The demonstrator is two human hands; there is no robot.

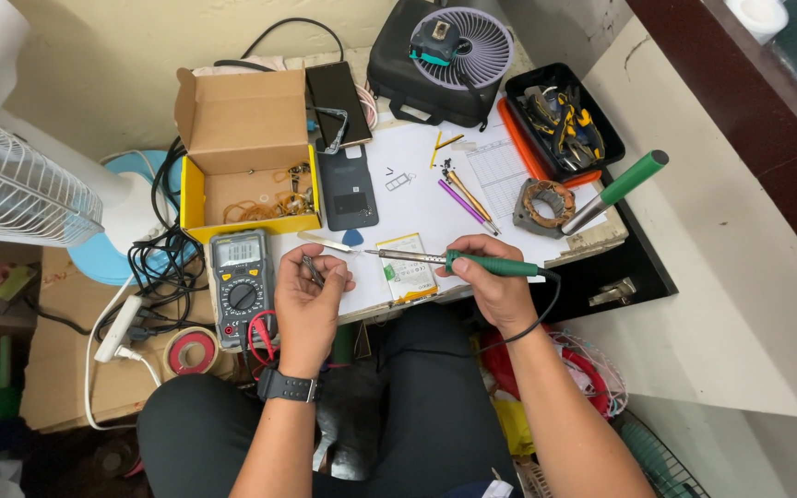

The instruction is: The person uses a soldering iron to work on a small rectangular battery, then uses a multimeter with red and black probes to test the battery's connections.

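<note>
A cramped phone-repair corner of a workshop: the small counter point(417, 207) carries a multimeter point(240, 288), an opened phone point(347, 187), a tray of pliers point(560, 124) and a copper coil point(545, 205), with a soldering iron point(472, 263) in the right grip point(495, 281).

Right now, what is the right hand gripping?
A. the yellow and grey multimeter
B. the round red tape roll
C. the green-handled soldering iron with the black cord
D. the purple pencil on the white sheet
C: the right hand is closed around the green-handled soldering iron, whose metal tip points left toward the left hand.
</note>
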